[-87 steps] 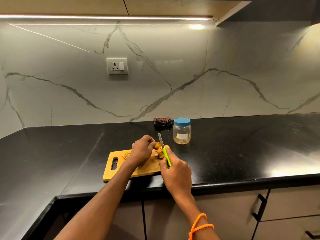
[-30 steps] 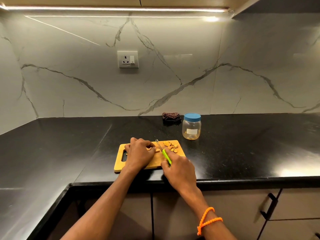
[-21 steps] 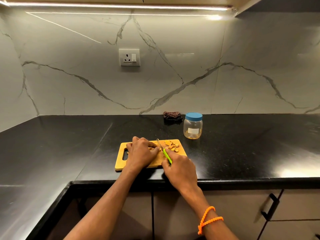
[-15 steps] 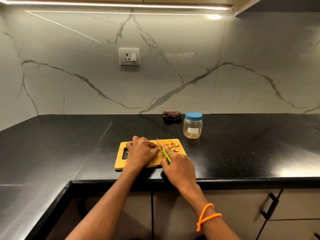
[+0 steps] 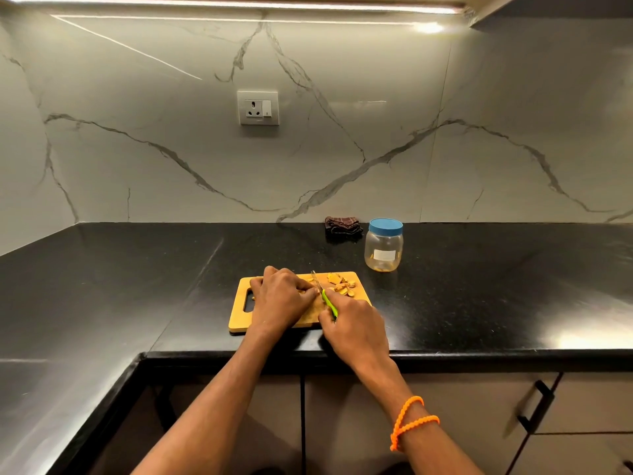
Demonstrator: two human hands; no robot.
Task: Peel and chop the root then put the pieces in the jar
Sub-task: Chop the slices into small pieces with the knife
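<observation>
Root is mostly hidden: what is left uncut sits under the curled fingers of the left hand (image 5: pixel 281 296), pinned to the cutting board (image 5: pixel 239 315). The right hand (image 5: pixel 352 329) is clenched round the green handle of the knife (image 5: pixel 328 301), blade angled forward and to the left so that it meets the board just beside the left fingertips. Cut pieces (image 5: pixel 342 286) lie in a small heap at the board's far right corner.

Chopping looks to be the step in hand, and well along. The next cut calls for the left fingers to draw back a little along the root, keeping clear of the edge, while the blade comes straight down.

Both forearms reach in from the near edge of the bench (image 5: pixel 479 303), wrists low, knuckles up; an orange bead band (image 5: pixel 409 423) circles the right wrist.

Beyond the board stands the jar (image 5: pixel 383 250), blue lid on, so it needs opening before any pieces go in. A dark folded cloth (image 5: pixel 343 225) lies beside it, against the wall.
</observation>
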